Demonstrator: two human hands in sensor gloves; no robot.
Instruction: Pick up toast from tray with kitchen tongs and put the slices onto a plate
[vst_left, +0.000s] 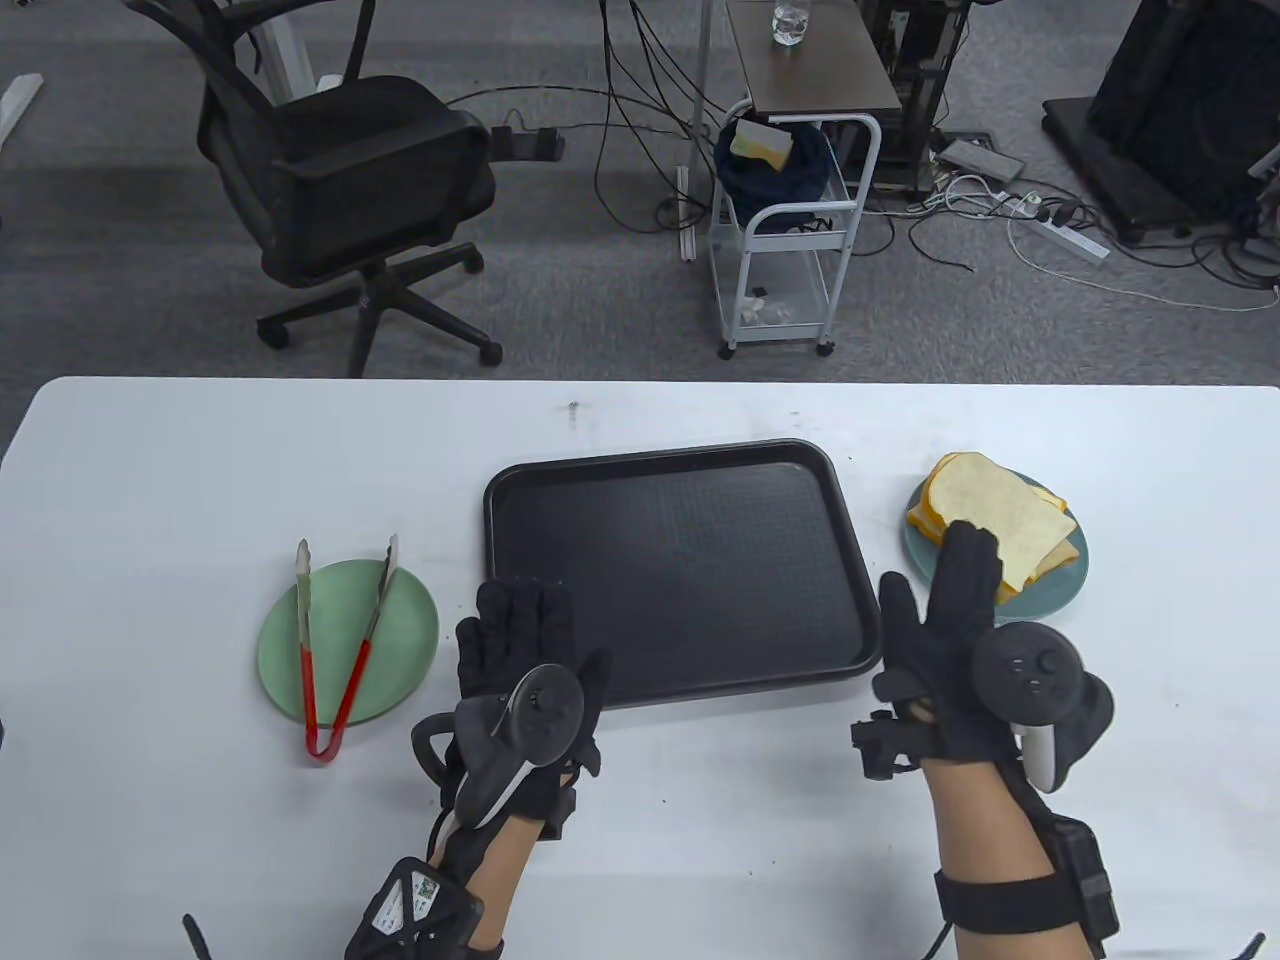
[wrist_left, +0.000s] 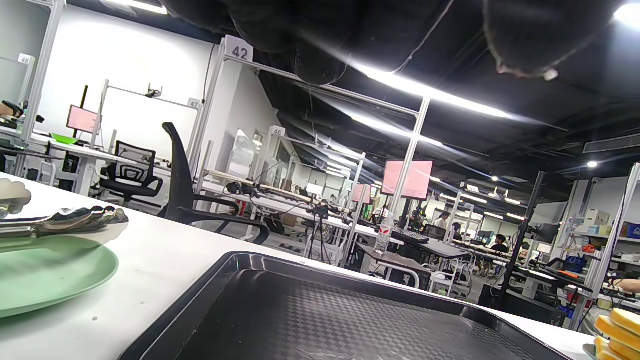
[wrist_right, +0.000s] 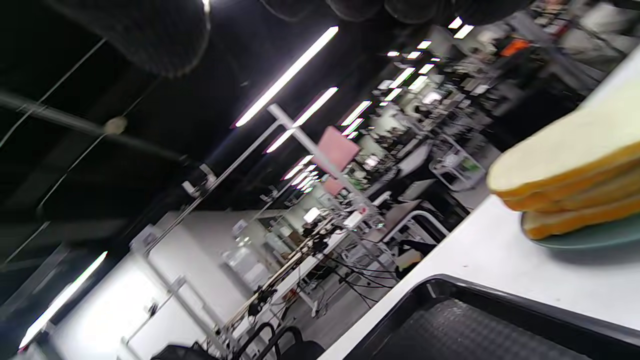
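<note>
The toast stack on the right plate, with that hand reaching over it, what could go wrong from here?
1. The toast stack sits unevenly, slices offset and overhanging the blue-green plate; the right hand, its fingers at the stack's near edge, could nudge a slice off.
2. The tongs lie on the green plate, handle end past its rim; a careless grab by the left hand might tip or drag that plate.

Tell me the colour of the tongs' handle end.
Red on the metal kitchen tongs, clearest in the table view.
</note>
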